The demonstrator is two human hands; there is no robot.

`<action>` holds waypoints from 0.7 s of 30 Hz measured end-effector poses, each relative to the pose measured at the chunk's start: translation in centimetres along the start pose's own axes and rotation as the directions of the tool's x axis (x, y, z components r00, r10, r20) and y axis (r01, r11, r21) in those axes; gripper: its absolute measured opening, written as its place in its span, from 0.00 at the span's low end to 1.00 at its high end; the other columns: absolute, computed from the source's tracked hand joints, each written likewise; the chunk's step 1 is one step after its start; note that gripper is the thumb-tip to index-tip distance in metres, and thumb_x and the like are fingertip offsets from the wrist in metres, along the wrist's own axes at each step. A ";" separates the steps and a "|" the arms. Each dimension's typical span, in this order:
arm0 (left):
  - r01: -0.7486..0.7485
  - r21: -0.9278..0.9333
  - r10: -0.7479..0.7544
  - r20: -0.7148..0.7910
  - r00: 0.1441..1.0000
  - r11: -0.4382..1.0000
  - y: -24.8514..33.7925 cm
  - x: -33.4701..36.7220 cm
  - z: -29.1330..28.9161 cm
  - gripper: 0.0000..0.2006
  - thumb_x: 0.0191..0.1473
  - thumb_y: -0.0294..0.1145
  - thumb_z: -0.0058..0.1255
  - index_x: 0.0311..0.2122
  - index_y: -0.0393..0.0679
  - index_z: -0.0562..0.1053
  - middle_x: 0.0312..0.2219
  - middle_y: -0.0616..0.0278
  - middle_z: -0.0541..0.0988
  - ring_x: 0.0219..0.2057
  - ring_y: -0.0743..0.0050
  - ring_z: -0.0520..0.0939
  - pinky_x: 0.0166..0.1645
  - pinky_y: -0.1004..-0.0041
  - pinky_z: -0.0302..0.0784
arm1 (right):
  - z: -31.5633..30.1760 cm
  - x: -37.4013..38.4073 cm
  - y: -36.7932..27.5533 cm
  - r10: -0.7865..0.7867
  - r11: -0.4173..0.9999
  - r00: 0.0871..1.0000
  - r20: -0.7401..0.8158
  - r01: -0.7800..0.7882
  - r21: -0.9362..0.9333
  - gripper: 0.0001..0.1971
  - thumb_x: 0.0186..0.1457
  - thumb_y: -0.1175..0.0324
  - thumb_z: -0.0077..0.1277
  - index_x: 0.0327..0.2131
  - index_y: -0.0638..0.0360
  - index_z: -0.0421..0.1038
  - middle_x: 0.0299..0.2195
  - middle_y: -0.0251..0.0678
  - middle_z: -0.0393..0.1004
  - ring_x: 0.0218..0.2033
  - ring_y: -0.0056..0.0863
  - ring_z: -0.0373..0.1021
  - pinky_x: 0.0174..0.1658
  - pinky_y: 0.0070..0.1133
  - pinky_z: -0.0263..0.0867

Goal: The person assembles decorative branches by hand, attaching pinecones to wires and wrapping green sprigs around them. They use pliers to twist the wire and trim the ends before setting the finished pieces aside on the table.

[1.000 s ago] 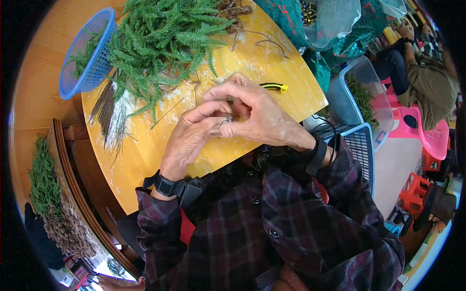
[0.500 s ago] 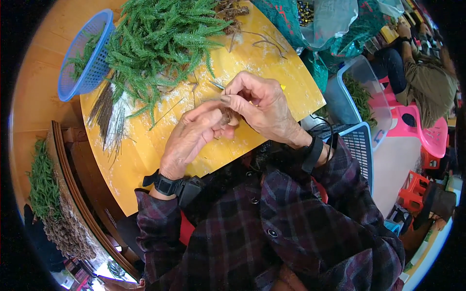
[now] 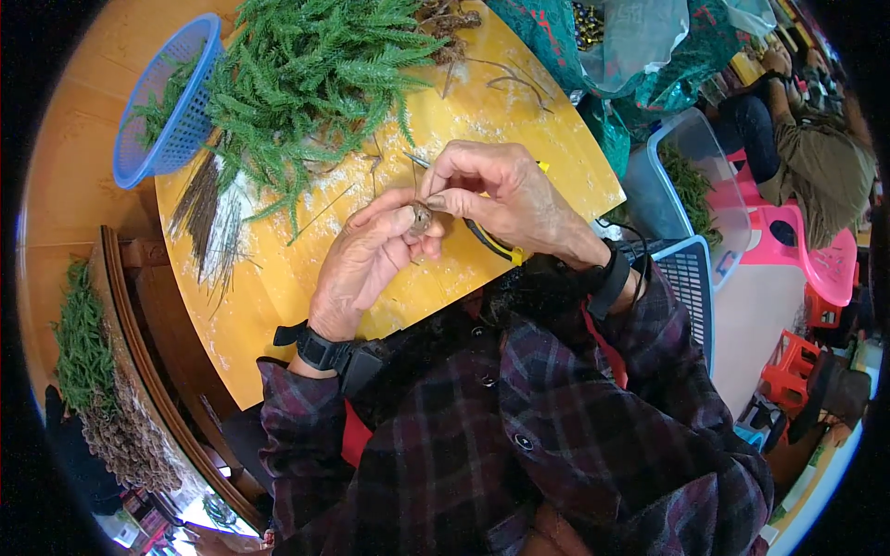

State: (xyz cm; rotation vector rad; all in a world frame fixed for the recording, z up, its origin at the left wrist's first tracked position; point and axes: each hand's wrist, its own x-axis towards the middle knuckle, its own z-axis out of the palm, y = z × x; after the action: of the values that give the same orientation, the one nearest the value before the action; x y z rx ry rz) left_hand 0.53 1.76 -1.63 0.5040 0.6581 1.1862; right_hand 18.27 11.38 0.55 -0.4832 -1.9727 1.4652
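Seen from your head camera, your left hand [image 3: 371, 246] curls closed around a small brown cone [image 3: 420, 220] above the yellow table [image 3: 246, 324] — thumb on one side, fingers on the other. Your right hand [image 3: 501, 195] pinches at the cone's upper edge, beside a thin wire [image 3: 414, 174]; what its fingertips grip is hidden. Pliers [image 3: 486, 239] show beneath that hand — held or lying there, you cannot tell. Green branches [image 3: 315, 83] lie beyond, beside a blue basket [image 3: 185, 130].
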 end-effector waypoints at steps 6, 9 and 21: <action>0.075 -0.031 -0.074 0.031 0.997 0.997 0.2 0.0 -0.8 0.14 0.56 0.32 0.46 0.44 0.33 0.69 0.30 0.55 0.75 0.30 0.69 0.75 0.37 0.72 0.71 | -0.4 0.4 -1.8 -0.336 0.818 0.938 0.082 0.334 -0.469 0.04 0.45 0.73 0.56 0.27 0.59 0.72 0.31 0.30 0.72 0.31 0.26 0.69 0.34 0.22 0.64; 0.136 -0.056 -0.127 0.133 0.983 0.989 0.7 -0.1 -1.2 0.14 0.56 0.32 0.46 0.44 0.33 0.69 0.29 0.54 0.75 0.29 0.69 0.75 0.36 0.72 0.70 | -0.6 0.5 -3.5 -0.488 0.592 0.852 0.187 0.481 -0.646 0.05 0.41 0.71 0.58 0.26 0.56 0.73 0.32 0.28 0.73 0.34 0.30 0.68 0.38 0.24 0.61; 0.199 0.125 -0.200 0.000 0.980 0.972 0.9 -0.8 -0.7 0.17 0.56 0.38 0.48 0.41 0.31 0.69 0.25 0.56 0.74 0.24 0.69 0.73 0.30 0.71 0.70 | -1.0 0.2 -1.6 -0.197 0.840 0.945 0.262 0.300 -0.451 0.05 0.49 0.64 0.52 0.28 0.52 0.71 0.23 0.27 0.70 0.31 0.27 0.67 0.41 0.25 0.57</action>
State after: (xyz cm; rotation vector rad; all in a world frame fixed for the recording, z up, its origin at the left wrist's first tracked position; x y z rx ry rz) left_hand -0.73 1.32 -1.40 0.5369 0.7570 0.9558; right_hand 18.94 11.71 2.30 -0.2686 -2.4768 0.8730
